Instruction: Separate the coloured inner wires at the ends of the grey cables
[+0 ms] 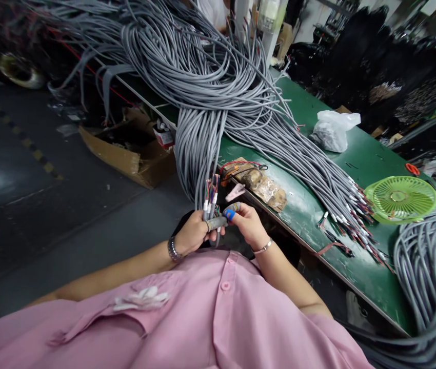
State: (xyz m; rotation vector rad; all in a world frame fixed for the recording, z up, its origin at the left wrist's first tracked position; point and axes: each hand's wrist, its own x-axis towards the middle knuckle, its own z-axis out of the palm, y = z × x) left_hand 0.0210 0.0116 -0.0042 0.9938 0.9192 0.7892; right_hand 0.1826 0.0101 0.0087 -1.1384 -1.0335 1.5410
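My left hand [195,234] is closed around a small bunch of grey cables [205,211], their stripped ends pointing up. Coloured wires [217,179] fan out above white collars on these cables. Grey wrapping covers my left thumb. Close against it, my right hand [249,225] pinches at the wire ends of a cable; the exact contact is hidden by the fingers. Blue and grey tape is wrapped around the right fingertips. Just beyond my hands, a thick bundle of grey cables [198,148] hangs over the edge of the green table [298,102].
Large coils of grey cable [187,66] cover the table's far side. A taped cardboard piece [266,189] lies at the near edge. Farther right are a green fan [400,199], a plastic bag [332,132] and another cable coil [429,277]. On the floor stands a cardboard box [125,154].
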